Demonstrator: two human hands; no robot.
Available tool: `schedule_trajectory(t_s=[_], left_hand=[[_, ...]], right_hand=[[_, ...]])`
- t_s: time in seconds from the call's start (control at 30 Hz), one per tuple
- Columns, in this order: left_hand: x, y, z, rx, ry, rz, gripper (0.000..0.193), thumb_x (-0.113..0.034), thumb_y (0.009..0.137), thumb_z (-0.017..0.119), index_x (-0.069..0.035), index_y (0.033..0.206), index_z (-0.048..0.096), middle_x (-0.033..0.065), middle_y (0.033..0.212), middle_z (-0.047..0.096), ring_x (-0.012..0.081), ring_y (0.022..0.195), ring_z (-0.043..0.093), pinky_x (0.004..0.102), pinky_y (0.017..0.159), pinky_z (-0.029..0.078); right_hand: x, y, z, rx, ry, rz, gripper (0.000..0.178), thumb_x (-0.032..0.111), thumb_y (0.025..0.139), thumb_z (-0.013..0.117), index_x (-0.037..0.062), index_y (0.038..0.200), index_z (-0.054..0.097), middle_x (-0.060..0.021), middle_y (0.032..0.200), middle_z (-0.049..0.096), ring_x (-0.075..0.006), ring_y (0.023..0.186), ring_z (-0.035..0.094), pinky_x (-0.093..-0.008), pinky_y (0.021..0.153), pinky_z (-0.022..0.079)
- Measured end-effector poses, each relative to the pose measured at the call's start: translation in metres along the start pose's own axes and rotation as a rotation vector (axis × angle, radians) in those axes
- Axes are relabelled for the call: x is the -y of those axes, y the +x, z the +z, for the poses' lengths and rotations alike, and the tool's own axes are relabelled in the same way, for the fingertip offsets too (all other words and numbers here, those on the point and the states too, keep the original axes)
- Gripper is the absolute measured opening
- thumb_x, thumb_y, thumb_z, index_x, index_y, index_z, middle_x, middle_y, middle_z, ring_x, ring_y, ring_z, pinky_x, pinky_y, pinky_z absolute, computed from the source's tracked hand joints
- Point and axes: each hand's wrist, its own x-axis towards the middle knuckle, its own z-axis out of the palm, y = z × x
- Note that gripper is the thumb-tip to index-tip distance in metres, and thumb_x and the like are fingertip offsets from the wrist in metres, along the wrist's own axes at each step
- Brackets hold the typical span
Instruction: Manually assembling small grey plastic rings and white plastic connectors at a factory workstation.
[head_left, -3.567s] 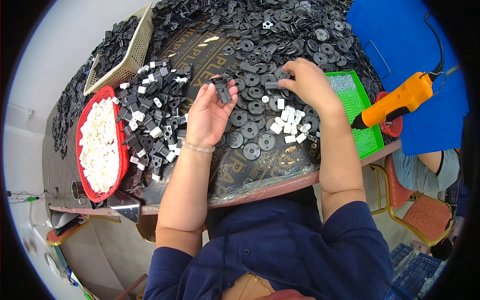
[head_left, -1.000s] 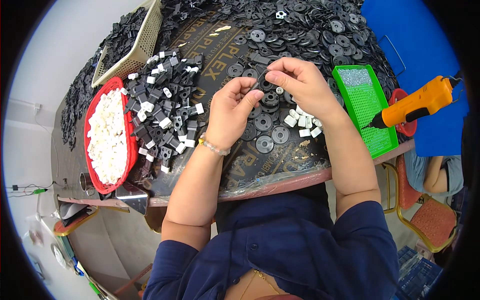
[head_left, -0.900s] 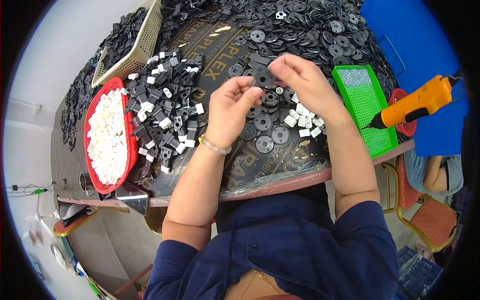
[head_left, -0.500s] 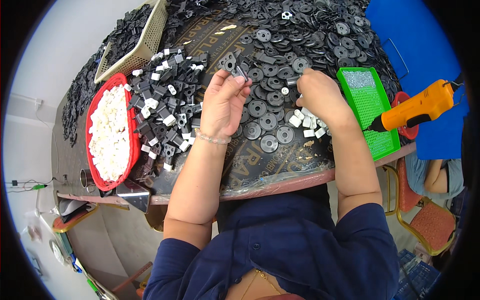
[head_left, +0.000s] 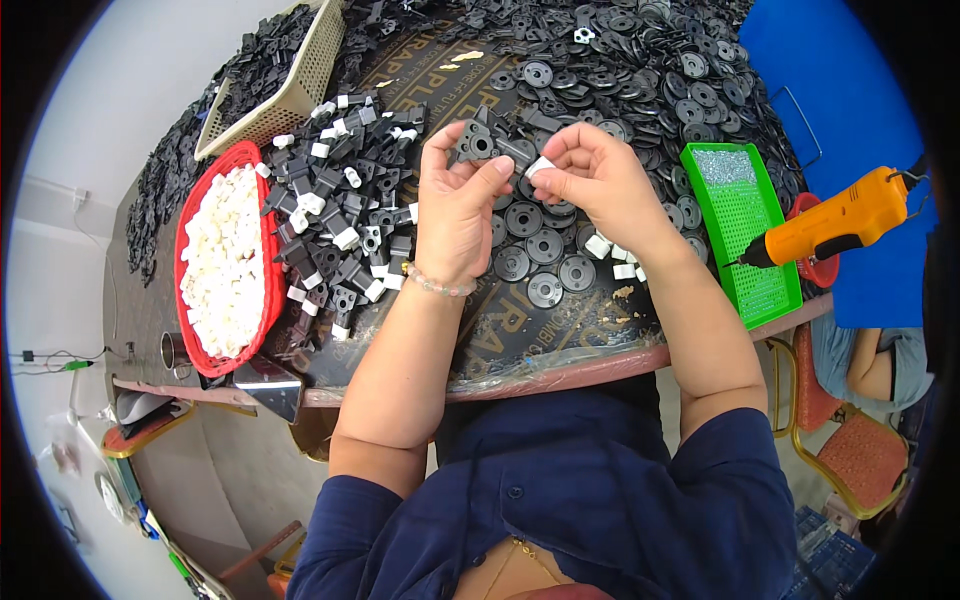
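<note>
Between the thumb and fingers of my left hand point(head_left: 458, 205) is a black plastic bracket point(head_left: 484, 146), its flanged end with holes facing up and its stem pointing right. My right hand point(head_left: 598, 185) pinches a small white plastic block point(head_left: 539, 167) close to the end of that stem; whether they touch I cannot tell. Beneath both hands lie black round discs point(head_left: 544, 245) with holes. Loose white blocks point(head_left: 600, 245) rest beside my right wrist. Left of my left hand is a heap of black brackets point(head_left: 345, 215), many with white blocks on their ends.
A red basket point(head_left: 272, 290) of white pieces stands at the left, behind it a beige crate point(head_left: 300, 95) of black parts. At the right are a green tray point(head_left: 740, 225) of small screws and an orange electric screwdriver point(head_left: 840, 220). More discs point(head_left: 640, 60) cover the far side.
My right hand has come left from the loose white blocks with one in its fingers and now meets the left hand. The left hand still holds the black bracket.
</note>
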Motion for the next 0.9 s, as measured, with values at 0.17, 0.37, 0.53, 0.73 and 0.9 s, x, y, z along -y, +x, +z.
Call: schedule_trajectory(t_s=[0.17, 0.37, 0.53, 0.73, 0.9], left_hand=[[-0.003, -0.002, 0.005, 0.06, 0.07, 0.047, 0.054, 0.005, 0.084, 0.071, -0.003, 0.13, 0.045, 0.0088, 0.105, 0.065, 0.0135, 0.095, 0.062, 0.0273, 0.082, 0.052], [0.004, -0.007, 0.014, 0.002, 0.141, 0.184, 0.05, 0.006, 0.084, 0.07, -0.002, 0.127, 0.046, 0.0082, 0.104, 0.064, 0.0142, 0.095, 0.062, 0.0299, 0.088, 0.053], [0.012, -0.008, 0.008, -0.05, 0.053, 0.112, 0.042, 0.0, 0.087, 0.071, -0.007, 0.121, 0.048, 0.0048, 0.099, 0.065, 0.0107, 0.087, 0.061, 0.0244, 0.075, 0.05], [0.005, -0.007, 0.004, 0.221, -0.425, -0.325, 0.023, -0.012, 0.092, 0.069, -0.011, 0.111, 0.055, -0.0015, 0.095, 0.065, 0.0097, 0.079, 0.061, 0.0231, 0.072, 0.05], [0.004, -0.005, 0.008, 0.125, -0.547, -0.37, 0.044, -0.052, 0.1, 0.047, -0.011, 0.111, 0.06, 0.0005, 0.096, 0.069, 0.0143, 0.083, 0.064, 0.0277, 0.074, 0.051]], right_hand=[[-0.002, 0.0, 0.004, -0.002, 0.168, 0.038, 0.017, 0.006, 0.091, 0.068, -0.0019, 0.104, 0.062, -0.0093, 0.088, 0.069, -0.0164, 0.079, 0.069, -0.0267, 0.071, 0.056], [-0.008, 0.001, 0.008, -0.053, 0.193, 0.018, 0.018, 0.009, 0.091, 0.069, -0.0024, 0.104, 0.062, -0.01, 0.088, 0.07, -0.0169, 0.076, 0.069, -0.0274, 0.069, 0.057], [-0.018, 0.001, 0.013, -0.091, 0.176, -0.04, 0.024, 0.014, 0.09, 0.071, -0.0008, 0.107, 0.062, -0.0082, 0.093, 0.069, -0.0151, 0.082, 0.067, -0.0278, 0.075, 0.055], [-0.014, 0.014, 0.01, 0.077, 0.155, -0.172, 0.083, 0.04, 0.081, 0.078, -0.001, 0.143, 0.042, -0.0138, 0.137, 0.053, -0.022, 0.125, 0.05, -0.0385, 0.109, 0.037], [0.023, 0.043, 0.027, 0.201, -0.031, -0.317, 0.071, 0.015, 0.074, 0.081, -0.0019, 0.135, 0.049, -0.0155, 0.129, 0.061, -0.0241, 0.122, 0.057, -0.0383, 0.108, 0.042]])
